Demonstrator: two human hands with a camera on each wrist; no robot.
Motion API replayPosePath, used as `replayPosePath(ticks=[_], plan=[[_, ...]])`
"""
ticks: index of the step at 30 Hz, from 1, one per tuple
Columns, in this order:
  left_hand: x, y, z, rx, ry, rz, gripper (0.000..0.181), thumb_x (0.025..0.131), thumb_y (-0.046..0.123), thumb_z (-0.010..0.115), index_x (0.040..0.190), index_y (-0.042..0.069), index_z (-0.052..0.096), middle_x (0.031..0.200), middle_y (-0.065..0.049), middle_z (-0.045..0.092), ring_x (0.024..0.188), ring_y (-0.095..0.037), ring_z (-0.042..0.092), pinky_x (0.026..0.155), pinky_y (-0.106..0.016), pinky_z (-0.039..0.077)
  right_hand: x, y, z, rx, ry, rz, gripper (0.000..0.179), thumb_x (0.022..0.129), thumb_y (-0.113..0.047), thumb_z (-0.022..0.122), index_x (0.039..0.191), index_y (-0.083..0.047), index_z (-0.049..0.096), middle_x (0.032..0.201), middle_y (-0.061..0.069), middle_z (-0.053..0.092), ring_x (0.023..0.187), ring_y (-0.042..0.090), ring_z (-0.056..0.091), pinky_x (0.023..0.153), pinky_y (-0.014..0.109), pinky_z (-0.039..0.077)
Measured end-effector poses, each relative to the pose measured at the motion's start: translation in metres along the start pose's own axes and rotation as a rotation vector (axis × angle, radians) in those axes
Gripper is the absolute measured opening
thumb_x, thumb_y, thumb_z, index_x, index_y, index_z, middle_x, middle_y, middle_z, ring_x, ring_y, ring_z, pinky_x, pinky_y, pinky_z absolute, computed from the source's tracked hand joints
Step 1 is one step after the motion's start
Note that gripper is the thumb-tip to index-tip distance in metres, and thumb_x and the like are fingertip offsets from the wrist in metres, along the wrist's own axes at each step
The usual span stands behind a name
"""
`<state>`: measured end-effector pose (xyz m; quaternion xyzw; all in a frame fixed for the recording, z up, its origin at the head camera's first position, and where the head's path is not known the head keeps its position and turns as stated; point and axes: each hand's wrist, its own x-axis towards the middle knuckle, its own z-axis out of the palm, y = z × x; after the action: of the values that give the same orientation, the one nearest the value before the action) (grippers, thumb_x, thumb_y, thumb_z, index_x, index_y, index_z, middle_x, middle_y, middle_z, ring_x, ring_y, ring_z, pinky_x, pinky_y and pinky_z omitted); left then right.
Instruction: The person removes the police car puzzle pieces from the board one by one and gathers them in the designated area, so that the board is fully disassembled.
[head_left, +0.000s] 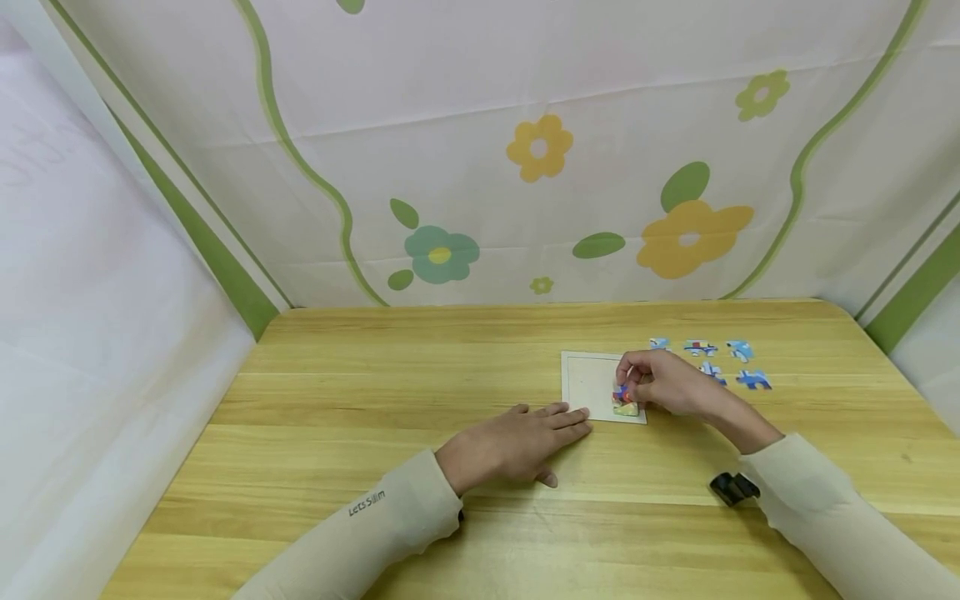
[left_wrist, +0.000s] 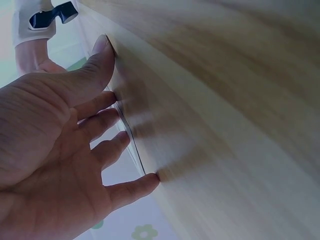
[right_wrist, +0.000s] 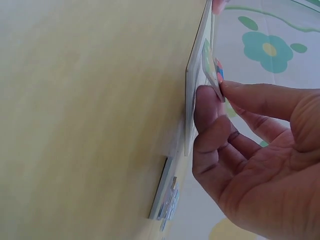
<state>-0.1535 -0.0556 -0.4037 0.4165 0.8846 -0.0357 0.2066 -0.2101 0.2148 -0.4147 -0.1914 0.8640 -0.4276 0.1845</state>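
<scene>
A pale, framed puzzle board lies on the wooden table. My left hand is spread palm down, its fingertips resting at the board's near left corner; in the left wrist view the fingers are straight along the edge. Over the near right part of the board, my right hand pinches a colourful jigsaw piece, yellow-green below and red and purple above. The right wrist view shows that jigsaw piece tilted against the board, held between thumb and fingers, which partly cover it.
Several loose jigsaw pieces, mostly blue and white, lie right of the board, among them one with red and yellow and a blue one. A black device sits at the right sleeve. A flowered curtain rises behind the table.
</scene>
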Motion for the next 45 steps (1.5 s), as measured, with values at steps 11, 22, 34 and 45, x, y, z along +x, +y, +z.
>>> replayPosePath(ticks=[11,22,34,45], plan=[[0.000,0.001,-0.001,-0.017,-0.006,0.005,0.086,0.100,0.043,0.065,0.170,0.027,0.018,0.177,0.013,0.010,0.164,-0.011,0.013,0.127,-0.051,0.033,-0.012,-0.005,-0.005,-0.004,0.050,0.052,0.010,0.101,0.007,0.053,0.104,0.001,0.060,0.090,0.014,0.060,0.067,0.024,0.066,0.052,0.029,0.051],[-0.001,0.001,0.000,0.003,0.002,0.007,0.085,0.100,0.043,0.065,0.169,0.026,0.019,0.177,0.013,0.011,0.164,-0.011,0.014,0.126,-0.050,0.034,-0.032,0.002,-0.021,0.042,0.084,0.077,0.009,0.104,0.006,0.050,0.107,0.003,0.057,0.093,0.016,0.058,0.067,0.026,0.070,0.056,0.031,0.056],[-0.003,0.000,0.000,-0.025,0.005,0.003,0.085,0.100,0.041,0.066,0.169,0.026,0.019,0.177,0.013,0.010,0.164,-0.012,0.013,0.127,-0.051,0.033,-0.055,0.019,-0.035,0.045,0.146,0.107,0.014,0.103,0.007,0.050,0.115,0.008,0.058,0.097,0.015,0.056,0.076,0.016,0.067,0.069,0.034,0.064],[-0.003,0.001,0.000,-0.039,0.004,0.001,0.086,0.100,0.040,0.066,0.169,0.026,0.019,0.177,0.013,0.010,0.164,-0.011,0.012,0.128,-0.051,0.032,-0.083,0.041,-0.058,-0.013,0.204,0.172,0.018,0.105,0.001,0.056,0.120,0.008,0.061,0.097,0.015,0.060,0.071,0.018,0.068,0.070,0.033,0.064]])
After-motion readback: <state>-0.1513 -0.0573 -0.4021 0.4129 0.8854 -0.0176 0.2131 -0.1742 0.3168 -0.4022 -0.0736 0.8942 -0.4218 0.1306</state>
